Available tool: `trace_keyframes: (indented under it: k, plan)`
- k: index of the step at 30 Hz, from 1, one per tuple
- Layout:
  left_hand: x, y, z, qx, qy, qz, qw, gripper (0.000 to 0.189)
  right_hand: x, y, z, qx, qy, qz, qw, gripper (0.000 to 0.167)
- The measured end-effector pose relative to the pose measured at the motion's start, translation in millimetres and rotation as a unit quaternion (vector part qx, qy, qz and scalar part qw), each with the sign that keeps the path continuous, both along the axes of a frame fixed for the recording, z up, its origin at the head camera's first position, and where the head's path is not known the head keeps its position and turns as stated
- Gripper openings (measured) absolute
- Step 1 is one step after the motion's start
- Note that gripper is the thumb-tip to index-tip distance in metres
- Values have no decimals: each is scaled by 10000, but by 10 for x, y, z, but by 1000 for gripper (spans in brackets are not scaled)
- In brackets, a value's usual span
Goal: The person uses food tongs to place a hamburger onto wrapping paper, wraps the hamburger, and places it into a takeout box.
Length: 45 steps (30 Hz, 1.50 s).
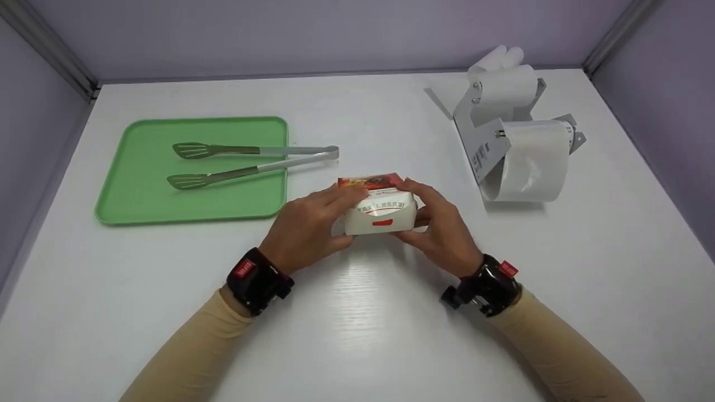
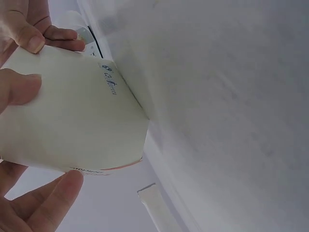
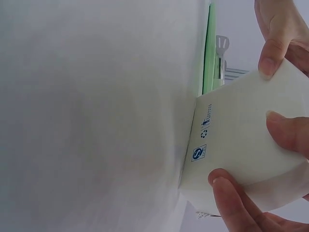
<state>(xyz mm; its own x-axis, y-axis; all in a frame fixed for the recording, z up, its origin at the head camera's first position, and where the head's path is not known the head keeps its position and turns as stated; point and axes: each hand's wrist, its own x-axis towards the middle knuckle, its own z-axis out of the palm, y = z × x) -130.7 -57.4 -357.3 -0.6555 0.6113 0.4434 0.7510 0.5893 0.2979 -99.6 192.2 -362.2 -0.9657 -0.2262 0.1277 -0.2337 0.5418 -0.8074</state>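
Both hands hold a small white cardboard food box [image 1: 381, 219] with red and green print, over the table's middle. Its red printed flap [image 1: 374, 181] stands at the far side. My left hand [image 1: 310, 226] grips the left side, fingers over the top and thumb low at the near edge. On the right side, my right hand [image 1: 447, 237] has its index finger at the top corner and its thumb near the bottom. Blue printed marks show on the plain white face of the box [image 3: 231, 130] in the right wrist view. The box's inside is hidden.
A green tray [image 1: 139, 206] lies at the left. Metal tongs [image 1: 268, 158] rest on it, spread apart, their joined end past its right rim. At the back right stands a metal dispenser [image 1: 486, 151] carrying rolls of white film [image 1: 533, 162]. Purple-grey walls [image 1: 335, 39] border the table.
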Motion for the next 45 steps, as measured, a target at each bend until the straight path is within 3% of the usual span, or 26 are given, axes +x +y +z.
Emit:
trace_keyframes:
  k: [10, 20, 24, 27, 33, 45]
  plan:
    - [20, 34, -18, 40, -165, 147, 9997, 71, -15, 24, -3, 118, -99, -47, 9999, 85]
    - [64, 61, -28, 254, -713, 326, 9966, 78, -31, 9, 20, -149, -334, -72, 9993, 92]
    - [76, 72, -29, 303, -859, 326, 9953, 80, -27, -9, 13, -181, -212, -137, 9995, 92]
    - [89, 84, -32, 291, -745, 350, 9962, 82, -19, -20, -3, -167, 115, -44, 9998, 92]
    - [118, 116, -24, 121, -163, 460, 9987, 78, 10, -46, -32, -95, 828, 218, 9963, 88]
    - [121, 116, -28, 219, -24, 309, 9993, 63, 40, -54, -30, -125, 565, 176, 9982, 84]
